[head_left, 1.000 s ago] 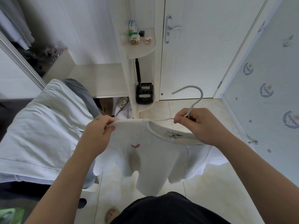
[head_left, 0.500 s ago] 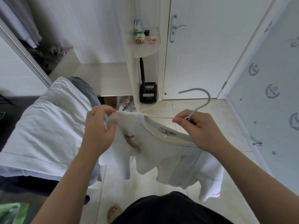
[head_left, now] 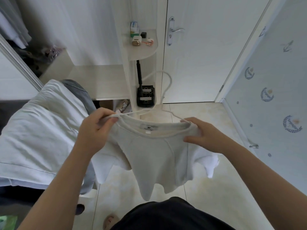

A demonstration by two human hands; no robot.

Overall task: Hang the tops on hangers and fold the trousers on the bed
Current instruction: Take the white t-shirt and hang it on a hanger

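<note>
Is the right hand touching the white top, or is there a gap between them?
Touching. The head view shows the right hand pinching the white top at its shoulder, thumb on the fabric.

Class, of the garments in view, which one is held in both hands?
The white top, on the hanger, with left hand and right hand gripping its shoulders. The grey garment lies on the bed; the hanging clothes are untouched.
</note>
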